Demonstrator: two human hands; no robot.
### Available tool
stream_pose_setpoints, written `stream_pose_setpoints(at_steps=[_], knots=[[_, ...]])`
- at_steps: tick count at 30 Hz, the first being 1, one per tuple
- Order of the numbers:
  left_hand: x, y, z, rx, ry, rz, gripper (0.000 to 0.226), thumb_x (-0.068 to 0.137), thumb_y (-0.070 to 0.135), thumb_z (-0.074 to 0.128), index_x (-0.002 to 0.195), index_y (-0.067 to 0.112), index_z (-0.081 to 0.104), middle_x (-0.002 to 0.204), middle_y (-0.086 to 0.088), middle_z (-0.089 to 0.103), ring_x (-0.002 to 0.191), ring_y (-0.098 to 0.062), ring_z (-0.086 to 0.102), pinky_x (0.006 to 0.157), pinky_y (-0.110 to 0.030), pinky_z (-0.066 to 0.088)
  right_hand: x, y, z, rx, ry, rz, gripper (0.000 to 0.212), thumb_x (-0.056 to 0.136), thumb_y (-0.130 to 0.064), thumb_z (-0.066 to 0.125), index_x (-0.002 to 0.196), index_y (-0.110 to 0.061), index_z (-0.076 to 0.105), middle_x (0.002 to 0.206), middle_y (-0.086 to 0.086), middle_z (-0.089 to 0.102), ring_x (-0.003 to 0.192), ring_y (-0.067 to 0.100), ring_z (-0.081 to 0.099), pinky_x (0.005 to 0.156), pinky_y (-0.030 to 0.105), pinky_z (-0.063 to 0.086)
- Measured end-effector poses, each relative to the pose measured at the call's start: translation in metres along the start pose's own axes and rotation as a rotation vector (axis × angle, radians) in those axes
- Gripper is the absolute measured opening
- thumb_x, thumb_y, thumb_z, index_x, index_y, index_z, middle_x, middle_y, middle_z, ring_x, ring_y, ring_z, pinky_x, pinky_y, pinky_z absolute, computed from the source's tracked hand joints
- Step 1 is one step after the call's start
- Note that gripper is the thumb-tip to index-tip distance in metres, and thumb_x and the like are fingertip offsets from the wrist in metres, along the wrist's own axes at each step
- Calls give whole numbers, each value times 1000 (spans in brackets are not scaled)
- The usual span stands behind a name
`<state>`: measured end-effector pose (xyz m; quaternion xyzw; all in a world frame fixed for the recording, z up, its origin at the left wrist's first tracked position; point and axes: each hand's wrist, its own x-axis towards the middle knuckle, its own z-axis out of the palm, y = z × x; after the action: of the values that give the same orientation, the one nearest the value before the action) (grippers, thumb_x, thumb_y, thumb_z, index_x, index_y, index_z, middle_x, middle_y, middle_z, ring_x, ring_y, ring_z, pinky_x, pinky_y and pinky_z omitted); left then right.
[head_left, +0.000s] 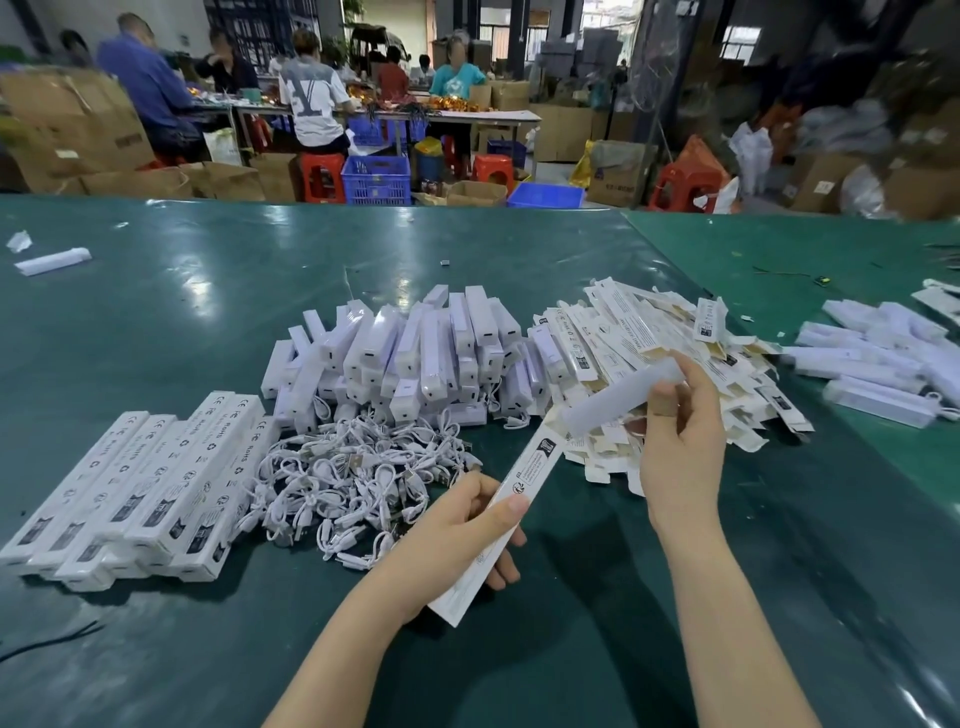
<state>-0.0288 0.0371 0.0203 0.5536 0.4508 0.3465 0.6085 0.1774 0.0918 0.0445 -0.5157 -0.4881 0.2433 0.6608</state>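
Tabletop (675, 597) is green and pretty crowded through the middle, lol. Left hand (457, 525) is wrapped around the lower half of a long printed carton (524, 483), held slanted over the near-middle of the tabletop with its open end pointing up and right. Right hand (680, 441) pinches a plain white bar (618, 395) whose lower tip sits right at the carton's mouth; can't tell if it's inside.

Behind them are a tangle of white cables (353, 478), a heap of bare bars (410, 353), and a heap of flat cartons (649, 332) just beside the right hand. Filled cartons (140, 488) are lined up toward the left edge, and a second bar pile (883, 358) sits toward the right edge. Open room is along the near edge around both forearms, plus the far left stretch.
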Motion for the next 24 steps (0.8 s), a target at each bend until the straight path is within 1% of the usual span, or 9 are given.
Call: stream_pose_setpoints(at_steps=[2, 6, 9, 12, 14, 17, 19, 21, 24], knots=[[0, -1, -1, 8, 7, -23, 49, 80, 54, 64, 103, 13, 52, 85, 2, 70, 66, -20, 68, 60, -27, 53, -1, -3, -1, -28, -64, -33, 25, 103, -32, 42, 124, -44, 49, 102, -38, 57, 99, -6, 59, 87, 20, 54], [1, -2, -1, 11, 14, -59, 51, 80, 54, 66, 102, 11, 51, 84, 2, 71, 67, -21, 69, 59, -27, 53, -3, -7, -3, -106, -181, -71, 56, 101, -2, 40, 118, -54, 48, 108, -46, 50, 104, -8, 54, 90, 15, 50], [1, -3, -2, 42, 6, -61, 45, 86, 51, 65, 102, 11, 52, 84, 3, 72, 66, -19, 69, 59, -26, 53, -4, -9, 0, -108, -195, -68, 48, 104, -11, 39, 117, -56, 47, 103, -46, 51, 97, -13, 53, 79, 7, 47], [1, -3, -2, 71, -11, -51, 43, 87, 51, 66, 101, 13, 52, 87, 2, 72, 63, -18, 67, 57, -25, 51, -4, -12, 3, -30, -112, -40, 29, 104, -32, 40, 114, -57, 48, 103, -38, 55, 92, -9, 59, 74, 12, 52], [0, -3, -2, 82, -14, -43, 42, 87, 50, 66, 101, 13, 53, 86, 2, 72, 62, -17, 66, 56, -25, 50, -6, -15, 5, 8, -81, -29, 26, 103, -35, 42, 112, -58, 49, 97, -33, 57, 84, -3, 63, 70, 15, 54], [0, -2, -1, 65, -11, -21, 40, 89, 49, 66, 103, 14, 54, 88, 1, 71, 64, -17, 66, 57, -26, 50, -9, -11, 10, -22, -142, 10, 25, 101, -33, 47, 106, -57, 53, 90, -21, 62, 76, 5, 64, 65, 17, 53], [0, -1, 1, 39, 5, -9, 45, 83, 53, 65, 105, 15, 53, 88, 0, 70, 65, -16, 66, 58, -25, 51, -13, -7, 18, -69, -218, 37, 25, 100, -27, 50, 101, -51, 57, 91, -19, 64, 82, 1, 62, 77, 25, 54], [1, 1, 3, -9, 43, 16, 46, 81, 51, 63, 109, 16, 52, 88, -1, 68, 64, -15, 64, 58, -25, 51, -19, -6, 25, -147, -276, 5, 28, 98, -23, 52, 86, -46, 63, 96, -22, 61, 100, 2, 55, 94, 31, 46], [2, 1, 5, -74, 97, 74, 43, 92, 36, 62, 129, 28, 42, 102, -7, 64, 62, -17, 65, 56, -28, 52, -28, -5, 37, -261, -350, -40, 22, 92, -40, 49, 73, -45, 61, 111, -10, 52, 119, 19, 41, 103, 34, 31]])
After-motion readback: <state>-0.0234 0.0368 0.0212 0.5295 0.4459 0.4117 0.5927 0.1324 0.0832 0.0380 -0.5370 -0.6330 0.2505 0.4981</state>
